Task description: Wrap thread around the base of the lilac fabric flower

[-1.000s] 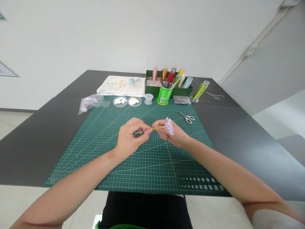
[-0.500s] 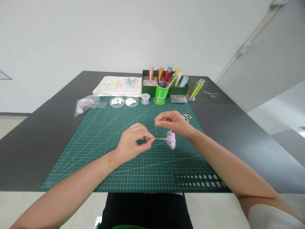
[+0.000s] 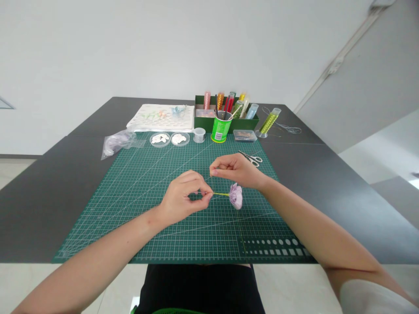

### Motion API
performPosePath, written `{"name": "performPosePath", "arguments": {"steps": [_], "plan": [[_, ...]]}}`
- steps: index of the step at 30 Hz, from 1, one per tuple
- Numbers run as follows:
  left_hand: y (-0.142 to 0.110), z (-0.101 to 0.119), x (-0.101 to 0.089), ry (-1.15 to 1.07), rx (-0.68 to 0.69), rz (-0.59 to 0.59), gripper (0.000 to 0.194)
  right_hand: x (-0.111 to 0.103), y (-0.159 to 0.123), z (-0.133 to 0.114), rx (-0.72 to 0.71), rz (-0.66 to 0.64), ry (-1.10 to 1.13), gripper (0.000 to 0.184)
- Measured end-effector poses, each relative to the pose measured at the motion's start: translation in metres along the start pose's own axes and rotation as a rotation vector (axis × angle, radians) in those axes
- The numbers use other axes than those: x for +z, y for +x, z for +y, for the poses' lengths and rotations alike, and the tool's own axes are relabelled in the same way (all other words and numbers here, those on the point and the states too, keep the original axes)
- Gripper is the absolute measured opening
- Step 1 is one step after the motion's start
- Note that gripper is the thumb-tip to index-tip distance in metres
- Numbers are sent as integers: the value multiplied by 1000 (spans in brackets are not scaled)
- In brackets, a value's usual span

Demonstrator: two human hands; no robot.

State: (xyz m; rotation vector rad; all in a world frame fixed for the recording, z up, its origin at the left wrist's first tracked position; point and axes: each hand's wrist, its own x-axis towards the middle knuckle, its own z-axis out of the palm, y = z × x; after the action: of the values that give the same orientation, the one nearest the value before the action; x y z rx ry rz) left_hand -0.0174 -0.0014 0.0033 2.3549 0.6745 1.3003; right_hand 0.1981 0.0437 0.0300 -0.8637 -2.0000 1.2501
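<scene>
Lilac flower (image 3: 236,196), stem (image 3: 221,194) pinched by fingers of my left hand (image 3: 183,196) — right hand (image 3: 236,169), fingers narrow, hold unclear — could, I judge, twist if the pinch slackens.

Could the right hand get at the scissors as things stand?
Likely yes: the scissors lie on the mat just beyond the right hand, nothing visible blocking them, though its grip looks pinched closed.

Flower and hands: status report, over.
Left hand pinching stem, flower to its right. Right hand pinched just beyond stem, any hold unclear. Scissors behind right hand, clear of flower.
</scene>
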Motion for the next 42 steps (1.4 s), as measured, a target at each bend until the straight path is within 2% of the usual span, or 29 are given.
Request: {"name": "performPosePath", "arguments": {"steps": [6,11,15,19,22,26,32,36,42], "plan": [[2,2,-4,27,-1,109,12,7,2,17,82,-68,81,33],[5,1,-12,140,-44,248,12,16,4,22,32,-40,80,39],[7,-1,-16,221,-68,332,13,20,0,22,18,-38,-15,38],[7,-5,-17,265,-91,360,13,23,-6,18,16,-81,-186,35],[7,-7,-16,280,-90,373,14,26,-10,14,-86,-117,-329,32],[7,-9,-17,305,-115,370,15,31,-16,3,-255,-149,-554,34],[8,-9,-16,339,-139,338,16,38,-35,-28,-327,-83,-792,37],[7,-8,-14,360,-114,299,15,35,-47,-50,-337,-41,-752,34],[6,-9,-12,368,-80,251,14,24,-51,-74,-306,26,-496,27]]}}
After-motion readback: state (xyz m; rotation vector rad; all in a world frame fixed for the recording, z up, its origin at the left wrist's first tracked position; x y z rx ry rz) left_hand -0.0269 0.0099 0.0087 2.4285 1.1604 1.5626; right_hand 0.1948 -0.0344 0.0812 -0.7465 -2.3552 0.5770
